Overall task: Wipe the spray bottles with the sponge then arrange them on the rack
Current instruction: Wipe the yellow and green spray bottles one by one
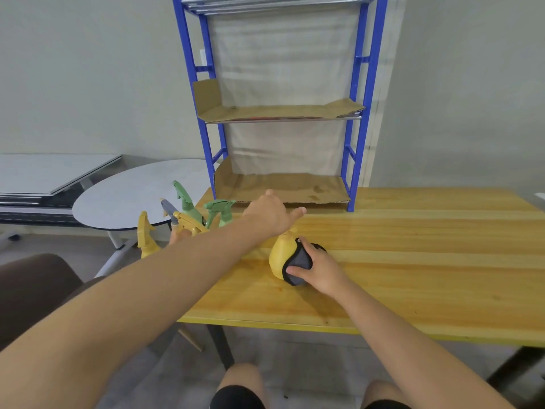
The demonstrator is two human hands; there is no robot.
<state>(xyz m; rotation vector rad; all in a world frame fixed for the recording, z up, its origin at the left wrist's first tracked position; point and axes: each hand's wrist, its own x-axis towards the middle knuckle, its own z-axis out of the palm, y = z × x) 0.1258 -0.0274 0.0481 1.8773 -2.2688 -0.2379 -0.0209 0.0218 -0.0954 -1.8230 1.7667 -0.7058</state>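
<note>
A yellow spray bottle (278, 255) stands on the wooden table (413, 261) in front of me. My left hand (272, 214) rests over its top and holds the head, thumb and a finger sticking out. My right hand (317, 268) presses a dark grey sponge (298, 262) against the bottle's right side. Several more spray bottles crowd the table's left end: two green ones (219, 212) (184, 199) and yellow ones (146, 237) (188, 222), partly hidden by my left forearm. The blue rack (358, 160) stands at the table's back, with nothing on its cardboard-lined shelves (280, 187).
A round grey table (132, 193) and stacked grey boards (53, 175) lie beyond the left end. A brown chair (32, 287) stands at the near left. The wooden table stretches bare to the right of the rack. My knees show below the table's front edge.
</note>
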